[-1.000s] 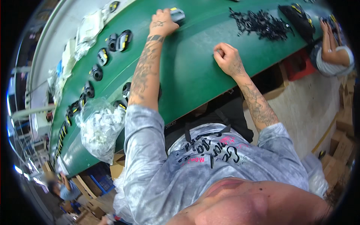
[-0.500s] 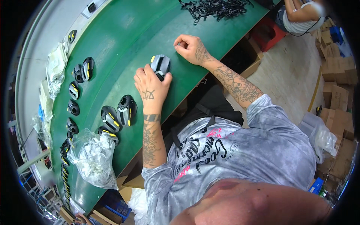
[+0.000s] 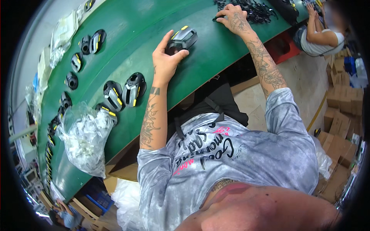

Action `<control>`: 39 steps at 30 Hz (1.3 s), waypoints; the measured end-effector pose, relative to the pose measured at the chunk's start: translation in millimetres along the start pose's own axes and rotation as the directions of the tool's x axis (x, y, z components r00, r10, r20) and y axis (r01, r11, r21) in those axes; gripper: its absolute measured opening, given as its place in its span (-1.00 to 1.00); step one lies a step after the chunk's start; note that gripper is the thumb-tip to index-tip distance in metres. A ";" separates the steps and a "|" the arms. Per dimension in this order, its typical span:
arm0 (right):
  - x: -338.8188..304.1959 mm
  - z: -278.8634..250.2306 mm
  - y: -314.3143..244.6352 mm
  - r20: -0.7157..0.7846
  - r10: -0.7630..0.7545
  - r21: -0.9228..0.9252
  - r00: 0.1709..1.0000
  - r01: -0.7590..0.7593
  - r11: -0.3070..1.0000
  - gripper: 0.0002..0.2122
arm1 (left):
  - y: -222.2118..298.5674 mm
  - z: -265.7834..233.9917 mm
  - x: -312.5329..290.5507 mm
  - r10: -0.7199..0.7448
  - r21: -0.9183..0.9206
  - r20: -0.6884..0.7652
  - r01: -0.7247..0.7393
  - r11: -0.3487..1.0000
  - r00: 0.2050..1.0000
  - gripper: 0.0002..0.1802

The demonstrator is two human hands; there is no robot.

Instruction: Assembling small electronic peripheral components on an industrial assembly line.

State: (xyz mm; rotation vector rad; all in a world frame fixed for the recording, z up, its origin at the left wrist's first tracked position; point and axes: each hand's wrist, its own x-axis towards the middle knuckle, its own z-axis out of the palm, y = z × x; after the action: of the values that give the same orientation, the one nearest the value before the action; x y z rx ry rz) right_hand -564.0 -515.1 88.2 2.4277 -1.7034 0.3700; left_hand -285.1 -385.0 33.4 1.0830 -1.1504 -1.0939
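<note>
My left hand [image 3: 165, 58] grips a black and grey moulded plastic shell [image 3: 185, 37] with yellow strips, thumb on its near side and fingers on its far side. The shell is tilted above the green tabletop. Farther right, my right hand [image 3: 235, 19] is at the left edge of a tangled pile of small black strap-like parts [image 3: 258, 12]. Its fingers are bent and spread apart, with the tips at some black parts. Left of my left forearm, two similar shells [image 3: 135, 89] stand side by side on the table.
A clear plastic bag of whitish contents [image 3: 86, 138] lies at the table's near left. More shells [image 3: 97, 41] run in a curved row along the far left. A person [image 3: 323, 38] sits at the upper right, near a red stool [image 3: 283, 48]. Cardboard boxes [image 3: 343, 119] are stacked at the right.
My right hand has moved away and to the right, to the black pile. My left hand has turned the shell and shifted it slightly right and farther away. The whole view has also shifted.
</note>
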 end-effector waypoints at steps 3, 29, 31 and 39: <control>0.2 14.3 -13.6 -0.142 -0.105 0.016 0.984 0.108 0.994 -0.86 | -3.2 -0.6 6.4 -0.011 -0.095 0.010 0.012 0.995 1.000 -0.13; -45.2 1.1 -98.3 0.276 0.249 0.930 0.928 -0.193 -0.312 -0.64 | 8.2 -26.6 -1.5 0.595 0.766 -0.023 -0.368 0.527 0.803 -0.31; -55.9 -9.4 -94.1 0.329 0.050 0.831 0.943 -0.264 -0.489 -0.63 | 6.5 -20.4 -6.4 0.542 0.785 -0.007 -0.332 0.524 0.841 -0.14; -103.9 4.8 -86.7 0.466 0.035 0.788 0.884 -0.397 -0.470 -0.56 | 12.3 2.9 -15.7 0.294 0.676 0.358 -0.463 0.573 0.886 -0.06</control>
State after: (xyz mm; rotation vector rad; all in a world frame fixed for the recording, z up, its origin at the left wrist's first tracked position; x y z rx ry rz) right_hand -515.7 -393.0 55.2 2.4916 -2.5160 3.1744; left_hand -288.3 -368.0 43.7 1.2538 -2.0099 -0.3471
